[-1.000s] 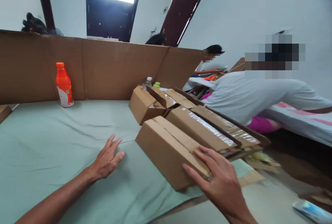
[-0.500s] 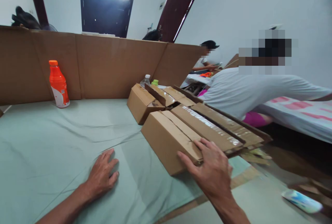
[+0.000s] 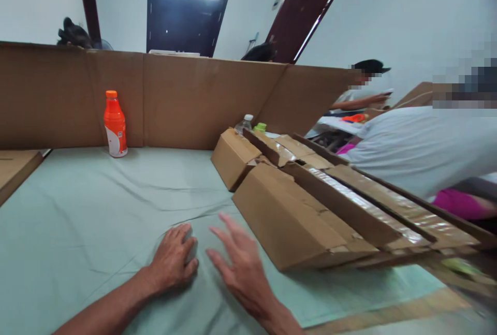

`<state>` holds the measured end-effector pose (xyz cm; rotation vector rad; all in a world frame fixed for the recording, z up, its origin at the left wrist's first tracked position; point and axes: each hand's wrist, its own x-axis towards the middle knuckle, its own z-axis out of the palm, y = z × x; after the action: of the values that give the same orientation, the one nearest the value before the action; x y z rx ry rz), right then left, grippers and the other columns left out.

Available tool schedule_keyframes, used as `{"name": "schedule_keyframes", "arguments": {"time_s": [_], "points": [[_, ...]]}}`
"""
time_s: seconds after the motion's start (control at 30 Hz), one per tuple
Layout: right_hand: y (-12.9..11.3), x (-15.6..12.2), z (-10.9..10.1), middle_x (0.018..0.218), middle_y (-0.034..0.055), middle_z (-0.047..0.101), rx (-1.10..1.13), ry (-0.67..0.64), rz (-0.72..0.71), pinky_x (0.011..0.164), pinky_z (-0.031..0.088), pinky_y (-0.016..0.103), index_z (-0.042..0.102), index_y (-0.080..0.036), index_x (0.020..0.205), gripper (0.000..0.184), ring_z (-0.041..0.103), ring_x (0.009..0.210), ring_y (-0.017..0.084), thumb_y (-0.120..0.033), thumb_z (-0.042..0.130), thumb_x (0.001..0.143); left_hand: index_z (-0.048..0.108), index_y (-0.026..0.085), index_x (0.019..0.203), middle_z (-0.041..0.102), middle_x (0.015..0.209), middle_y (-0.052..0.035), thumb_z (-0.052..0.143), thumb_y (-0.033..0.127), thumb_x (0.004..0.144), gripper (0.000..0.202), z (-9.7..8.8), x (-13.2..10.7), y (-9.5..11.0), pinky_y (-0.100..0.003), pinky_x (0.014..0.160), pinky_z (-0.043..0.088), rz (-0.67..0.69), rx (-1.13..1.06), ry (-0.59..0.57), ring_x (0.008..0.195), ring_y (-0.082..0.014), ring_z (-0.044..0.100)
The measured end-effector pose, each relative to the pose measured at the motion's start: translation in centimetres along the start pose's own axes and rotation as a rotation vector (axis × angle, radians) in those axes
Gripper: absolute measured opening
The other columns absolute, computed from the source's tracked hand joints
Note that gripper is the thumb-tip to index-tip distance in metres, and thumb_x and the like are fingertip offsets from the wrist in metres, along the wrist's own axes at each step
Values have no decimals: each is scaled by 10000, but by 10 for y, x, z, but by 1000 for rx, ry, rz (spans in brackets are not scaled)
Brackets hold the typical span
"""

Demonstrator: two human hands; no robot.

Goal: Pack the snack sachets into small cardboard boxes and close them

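Note:
My left hand [image 3: 175,257] rests palm down on the pale green cloth [image 3: 116,210], fingers loosely spread, holding nothing. Just right of it, my right hand [image 3: 238,262] hovers or lightly touches the cloth, a little blurred, its fingers apart and nothing in them. The nearest cardboard box [image 3: 287,216] sits right beside my right hand, its long side facing me. Behind that box stands a smaller cardboard box [image 3: 236,154]. More taped boxes [image 3: 349,205] lie in a row to the right.
An orange bottle [image 3: 115,125] stands against the upright cardboard panel [image 3: 205,99]. A clear bottle [image 3: 245,124] and a green cap [image 3: 260,127] show behind the boxes. Another cardboard piece [image 3: 17,169] lies at left. A person in a white shirt [image 3: 419,143] is at the right.
My right hand has let go of the near box's corner and moved left, beside my left hand. The view has turned right. My left hand stays on the cloth.

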<state>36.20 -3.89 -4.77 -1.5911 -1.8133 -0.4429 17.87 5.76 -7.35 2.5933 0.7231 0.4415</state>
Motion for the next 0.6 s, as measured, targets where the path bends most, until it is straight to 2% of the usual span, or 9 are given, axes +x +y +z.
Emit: {"name": "schedule_keyframes", "arguments": {"time_s": [0.1,0.17,0.23,0.43,0.6], "points": [[-13,-4,43,1493,115,567,187,-218,25,1034,509,463,554,-241,1428,439,571,1321,272,-323,500,1000,544,148,1366,554,1450,-187,548,226,891,481,0,1,3,-536,1150,411,37,-8,13,1337,-329,517],[-15,-11,62,1477,99,588,269,-265,67,1058,504,466,548,-245,1448,445,570,1331,258,-313,456,1018,526,152,1391,604,1388,-167,557,214,862,533,2,1,4,-502,1135,429,50,-13,21,1275,-311,555],[-14,-19,73,1454,88,610,329,-261,105,1060,512,464,559,-248,1444,438,580,1324,251,-314,422,1033,544,158,1369,633,1342,-152,577,218,833,540,4,1,4,-490,1119,440,47,-14,30,1229,-307,573],[-12,-24,79,1402,75,654,424,-214,166,1063,518,482,633,-247,1373,419,598,1305,252,-312,372,1052,609,136,1268,644,1300,-165,593,244,839,443,9,2,3,-501,1110,432,31,6,40,1212,-322,563],[-16,-18,78,1382,85,668,455,-205,194,1060,519,510,650,-240,1354,413,614,1285,267,-319,386,1046,584,127,1308,624,1319,-158,647,277,890,449,10,1,1,-513,1114,426,41,33,48,1242,-312,561]]}}
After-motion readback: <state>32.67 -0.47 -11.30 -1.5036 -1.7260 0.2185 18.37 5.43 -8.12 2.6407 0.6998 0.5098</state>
